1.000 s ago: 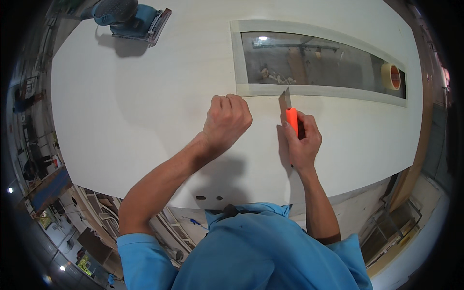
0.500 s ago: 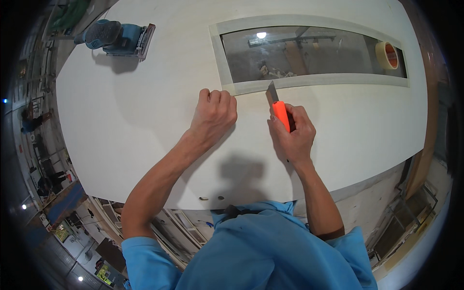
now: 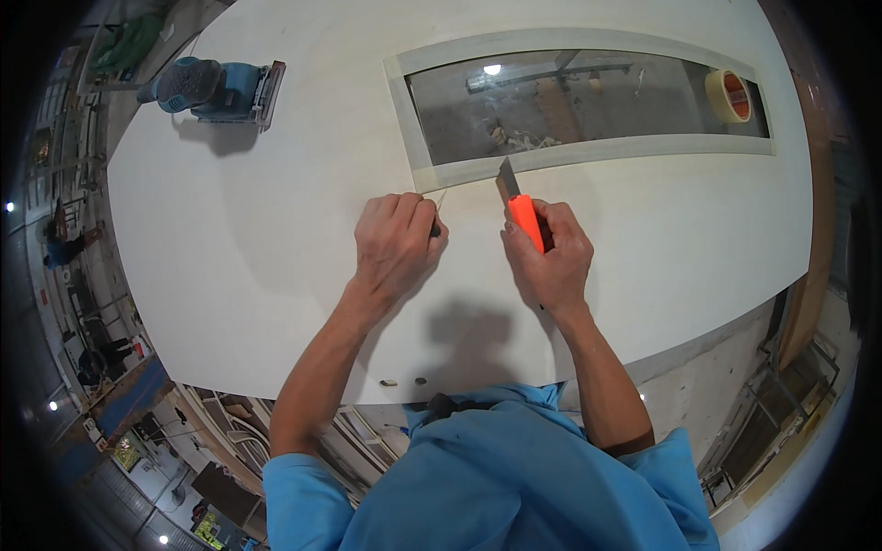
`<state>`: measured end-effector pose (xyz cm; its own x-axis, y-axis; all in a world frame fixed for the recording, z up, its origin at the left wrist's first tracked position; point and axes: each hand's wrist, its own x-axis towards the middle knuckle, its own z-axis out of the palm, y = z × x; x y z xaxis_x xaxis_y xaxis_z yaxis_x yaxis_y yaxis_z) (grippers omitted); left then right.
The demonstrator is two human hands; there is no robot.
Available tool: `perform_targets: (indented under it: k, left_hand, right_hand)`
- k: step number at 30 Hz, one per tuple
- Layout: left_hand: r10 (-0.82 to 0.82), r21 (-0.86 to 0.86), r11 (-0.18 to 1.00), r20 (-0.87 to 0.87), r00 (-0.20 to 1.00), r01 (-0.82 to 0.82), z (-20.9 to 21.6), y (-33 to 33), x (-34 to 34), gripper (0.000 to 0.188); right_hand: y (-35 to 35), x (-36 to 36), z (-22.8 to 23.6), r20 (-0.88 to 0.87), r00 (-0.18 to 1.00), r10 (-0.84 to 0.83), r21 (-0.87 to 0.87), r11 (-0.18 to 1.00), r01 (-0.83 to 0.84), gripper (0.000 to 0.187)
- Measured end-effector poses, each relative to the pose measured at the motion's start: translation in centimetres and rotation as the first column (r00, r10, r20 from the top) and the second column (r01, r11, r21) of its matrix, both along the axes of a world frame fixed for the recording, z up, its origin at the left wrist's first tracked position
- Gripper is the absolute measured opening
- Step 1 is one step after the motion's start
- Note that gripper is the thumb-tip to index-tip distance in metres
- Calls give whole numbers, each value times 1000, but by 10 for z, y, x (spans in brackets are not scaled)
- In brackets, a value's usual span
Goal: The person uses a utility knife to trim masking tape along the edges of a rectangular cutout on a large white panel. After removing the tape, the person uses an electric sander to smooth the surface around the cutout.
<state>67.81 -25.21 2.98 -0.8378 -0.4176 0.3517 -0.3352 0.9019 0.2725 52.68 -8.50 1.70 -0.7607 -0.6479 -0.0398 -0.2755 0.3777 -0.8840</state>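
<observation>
My right hand (image 3: 558, 250) grips an orange-handled utility knife (image 3: 526, 220). Its blade points away from me, with the tip close to the near border of masking tape (image 3: 588, 152) around a glass pane (image 3: 551, 106). To the left, my left hand (image 3: 397, 241) is closed just below the near left corner of that tape. A thin pale strip (image 3: 443, 198) shows at its fingertips; the rest of the pinch is hidden. Both hands are over a large white panel (image 3: 276, 303) in which the pane is set.
A blue-grey electric sander (image 3: 220, 92) stands at the panel's far left. On the right end of the glass, a roll of masking tape (image 3: 729, 96) rests on its edge. Two small holes (image 3: 420, 381) show near the panel's front edge. Frames lean below.
My left hand has shifted slightly left and down and turned, and a thin strip now shows at its fingertips. The knife has moved a little left. The view has shifted slightly.
</observation>
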Motion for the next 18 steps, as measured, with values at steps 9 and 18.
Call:
perform_targets:
  k: [9, 18]
  left_hand:
    - [235, 400, 910, -291, 927, -105, -12, 56, -38, 19]
    - [158, 489, 862, -510, 846, 133, 11, 120, -91, 22]
  right_hand:
    - [-2, -11, -1, 588, 798, -133, -163, 947, 278, 26]
    - [5, -53, 23, 911, 409, -55, -74, 953, 294, 20]
